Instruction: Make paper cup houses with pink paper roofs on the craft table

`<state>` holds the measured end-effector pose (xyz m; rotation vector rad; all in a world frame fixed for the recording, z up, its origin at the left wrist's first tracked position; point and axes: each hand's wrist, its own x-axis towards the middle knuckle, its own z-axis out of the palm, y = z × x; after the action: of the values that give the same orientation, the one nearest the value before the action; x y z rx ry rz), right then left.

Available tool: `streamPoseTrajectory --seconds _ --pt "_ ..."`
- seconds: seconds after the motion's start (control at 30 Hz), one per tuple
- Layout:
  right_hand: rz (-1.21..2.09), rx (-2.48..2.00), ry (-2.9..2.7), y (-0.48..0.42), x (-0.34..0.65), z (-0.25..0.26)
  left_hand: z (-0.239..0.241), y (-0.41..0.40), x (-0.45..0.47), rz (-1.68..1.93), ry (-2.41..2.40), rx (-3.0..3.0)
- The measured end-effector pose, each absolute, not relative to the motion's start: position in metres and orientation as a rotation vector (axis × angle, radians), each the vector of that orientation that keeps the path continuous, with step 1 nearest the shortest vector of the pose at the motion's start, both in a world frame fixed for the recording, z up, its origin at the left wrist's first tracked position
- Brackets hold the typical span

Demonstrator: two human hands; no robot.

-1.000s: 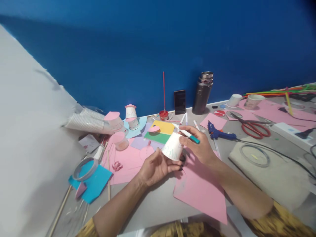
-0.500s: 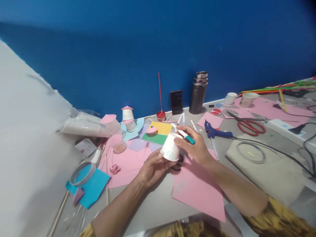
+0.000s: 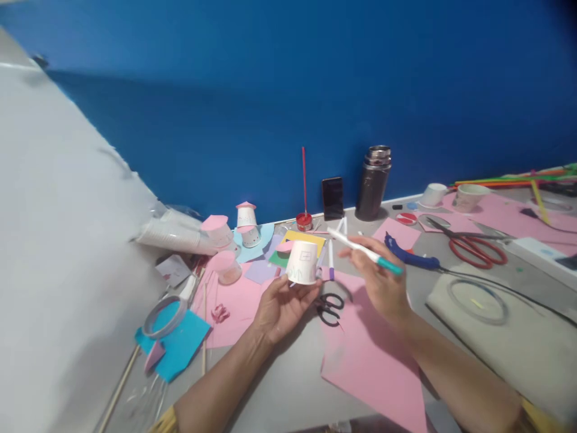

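Observation:
My left hand holds a small white paper cup upside down above the table, fingers curled round its rim; a small drawn square shows on its side. My right hand pinches a white marker with a teal cap, held clear of the cup to its right. Small black scissors lie on the table between my hands, at the edge of a pink paper sheet.
A blue hot-glue gun, red scissors, a steel flask, a phone and a red paint pot stand farther back. Stacked cups, decorated cups, coloured papers and a tape roll lie at left.
My right hand has come off the cup and drawn the marker to the right. The left hand has turned the cup upright-inverted, uncovering the black scissors.

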<state>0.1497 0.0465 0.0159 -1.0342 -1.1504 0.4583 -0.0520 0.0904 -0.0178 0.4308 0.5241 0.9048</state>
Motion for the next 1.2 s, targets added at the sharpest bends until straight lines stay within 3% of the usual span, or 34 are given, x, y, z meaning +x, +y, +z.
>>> streamPoseTrajectory --seconds 0.23,0.83,1.2 --pt "0.297 -0.773 -1.549 0.038 0.147 0.013 -0.013 0.094 -0.055 1.006 0.534 0.300" --pt "0.331 -0.913 -1.540 0.038 0.142 0.011 -0.011 0.090 -0.052 0.992 0.592 0.321" --pt "0.209 -0.891 -1.603 0.038 0.141 0.013 -0.014 0.085 -0.045 1.247 0.750 0.721"
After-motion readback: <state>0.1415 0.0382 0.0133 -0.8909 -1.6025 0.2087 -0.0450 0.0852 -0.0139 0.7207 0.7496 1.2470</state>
